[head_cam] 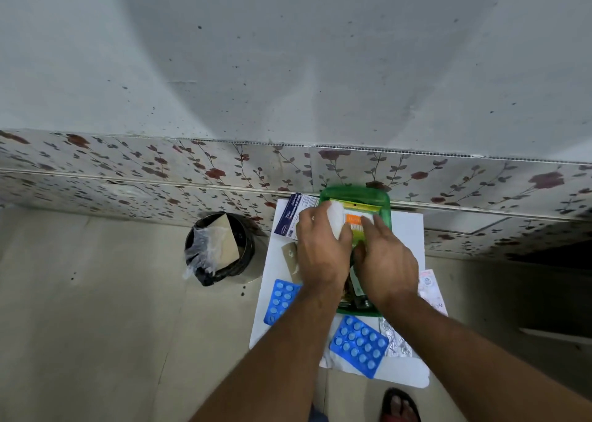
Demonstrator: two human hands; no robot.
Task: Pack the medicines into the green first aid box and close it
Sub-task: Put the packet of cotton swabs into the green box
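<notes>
1. Head view, step in hand: packing is mid-way. Both hands are over the green first aid box (pixel 382 212), which sits open on a white board (pixel 407 229) at the far side, against the floral wall panel (pixel 192 171).
2. Left hand (pixel 322 255): closed around a white packet (pixel 336 221), thumb and fingers pinching it, held over the far-left part of the box.
3. Right hand (pixel 386 261): fingers extended and flat, pressing on an orange-and-white pack (pixel 358 220) already inside the box; not gripping anything as far as I can see.
4. Box look: translucent green plastic, rounded corners. Near end holds dark items, possibly small bottles, but hands cover most of it so hard to say. The lid isn't clear to me.
5. Still outside the box: blue blister strip (pixel 282 300) to the near left, second blue blister strip (pixel 358 344) near the front edge, silver foil strip (pixel 395 338) just right of it, dark blue-white carton (pixel 293 215) touching the box's far-left side, pinkish packet (pixel 429 288) on the right, tan piece (pixel 290 255) under the left wrist.
6. Next move, my judgement: seat the white packet flat, then collect the loose strips; the box looks crowded, so items need laying flat before closing.
7. Off task: black bin (pixel 221 248) on the floor to the left; sandalled foot (pixel 400 405) near.
</notes>
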